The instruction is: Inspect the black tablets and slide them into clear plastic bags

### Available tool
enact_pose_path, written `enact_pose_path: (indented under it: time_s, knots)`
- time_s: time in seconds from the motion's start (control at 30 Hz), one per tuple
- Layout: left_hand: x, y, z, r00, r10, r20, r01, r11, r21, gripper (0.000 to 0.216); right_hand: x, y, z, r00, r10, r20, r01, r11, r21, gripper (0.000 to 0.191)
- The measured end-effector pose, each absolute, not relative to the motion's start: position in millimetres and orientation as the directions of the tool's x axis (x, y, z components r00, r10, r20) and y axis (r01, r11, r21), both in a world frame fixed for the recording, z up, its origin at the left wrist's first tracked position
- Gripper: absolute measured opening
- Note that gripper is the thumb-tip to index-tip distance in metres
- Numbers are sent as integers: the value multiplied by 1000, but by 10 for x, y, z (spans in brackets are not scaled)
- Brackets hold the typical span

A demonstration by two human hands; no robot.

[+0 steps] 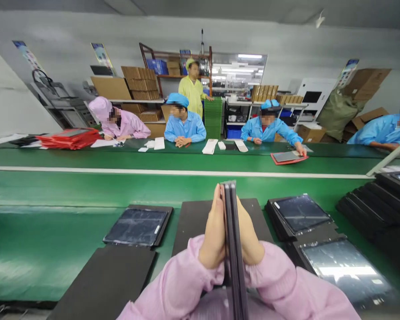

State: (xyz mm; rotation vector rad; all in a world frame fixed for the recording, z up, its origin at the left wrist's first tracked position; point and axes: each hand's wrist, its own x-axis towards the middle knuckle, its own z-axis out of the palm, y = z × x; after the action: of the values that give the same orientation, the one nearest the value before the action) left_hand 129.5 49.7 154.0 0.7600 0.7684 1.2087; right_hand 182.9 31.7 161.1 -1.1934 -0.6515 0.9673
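Observation:
Two thin dark tablets [232, 240] stand on edge, face against face, between my palms in front of my body. My left hand [216, 233] presses flat against their left side, fingers together and pointing forward. On their right side my right hand [250, 235] presses in the same way, its fingers partly hidden behind the slabs. Clear film sticks out at the tablets' far top edge. Beneath my hands lies a black foam pad [195, 218] on the green bench.
Left is a film-covered tablet [136, 226] on black foam, near another black pad [108, 278]. To the right lie more tablets [302, 213] and a black stack [373, 209]. Across the green bench [86, 189], several people sit; one stands behind. Red sleeves [71, 138] are piled far left.

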Motion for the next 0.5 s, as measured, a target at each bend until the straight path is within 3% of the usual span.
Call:
enact_pose_path:
  time_s: [0.1, 0.2, 0.5]
  knots:
    - [1350, 530, 1617, 187, 926, -328, -558, 376, 740, 32, 1830, 387, 1521, 377, 898, -228, -455, -35, -890, 35]
    - [1390, 543, 1593, 198, 854, -481, -537, 505, 676, 30, 1843, 417, 1362, 338, 887, -313, -531, -95, -842, 38]
    - [1373, 458, 1347, 208, 815, -541, -481, 567, 669, 29, 1858, 289, 1062, 370, 889, -270, -358, -132, -924, 41]
